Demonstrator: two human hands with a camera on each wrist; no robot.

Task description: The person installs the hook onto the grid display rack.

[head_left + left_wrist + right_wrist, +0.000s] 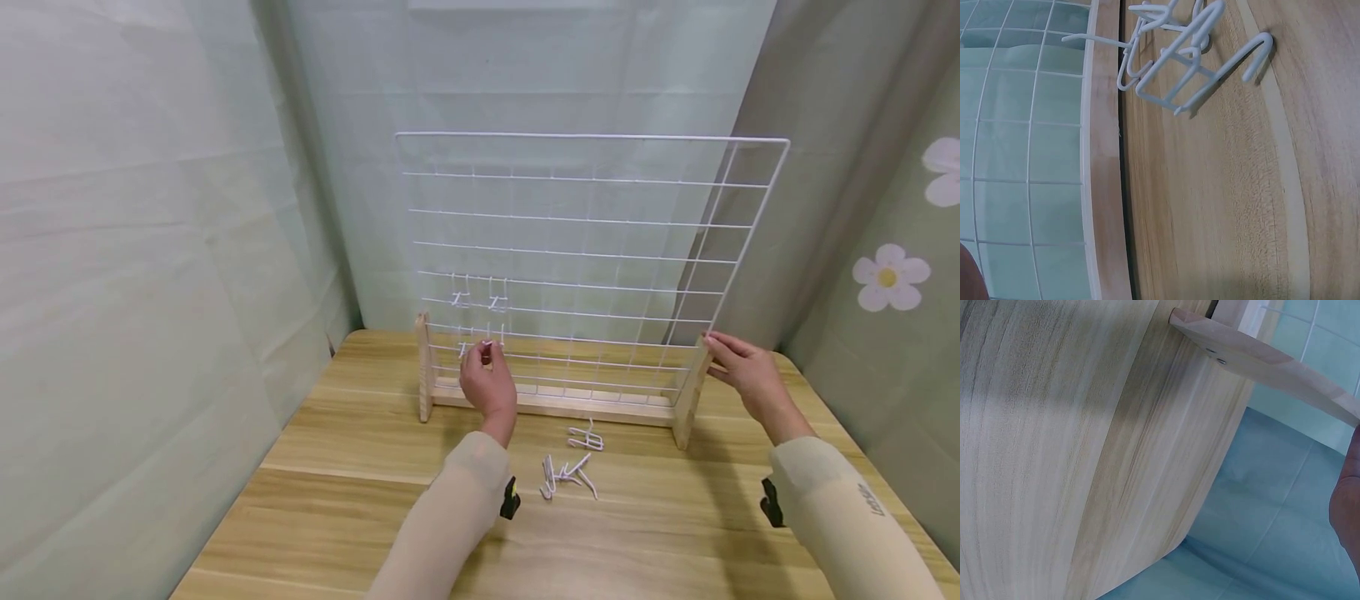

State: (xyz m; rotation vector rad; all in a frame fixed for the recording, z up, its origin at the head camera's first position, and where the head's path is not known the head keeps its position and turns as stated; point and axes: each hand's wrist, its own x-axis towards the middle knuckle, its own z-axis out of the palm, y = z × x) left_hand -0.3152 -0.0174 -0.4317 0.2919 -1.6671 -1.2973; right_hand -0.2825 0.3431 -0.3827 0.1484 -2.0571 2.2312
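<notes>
Left hand pinching a hook at the grid; right hand at the post

Your left hand [489,387] is raised to the lower left of the white wire grid [581,253]; its thumb and fingertips are curled together, pinching a hook [487,342] at the wires. Whether that hook is seated cannot be told, since your fingers hide most of it. An upper left hook [460,297] and an upper right hook [498,301] hang above, side by side; a lower left hook [462,348] hangs just beside your fingertips.

Your right hand [750,379] touches the upper end of the right post [692,396] with its fingertips, the fingers reaching forward; whether they pinch the wood cannot be told. The rail [555,405] joins this post to the left post [424,371], and the grid stands upright between them.

On the table [337,483], a single loose hook [587,440] lies near the rail, and a loose cluster [564,475] lies nearer you. Pale cloth [525,75] hangs behind
</notes>
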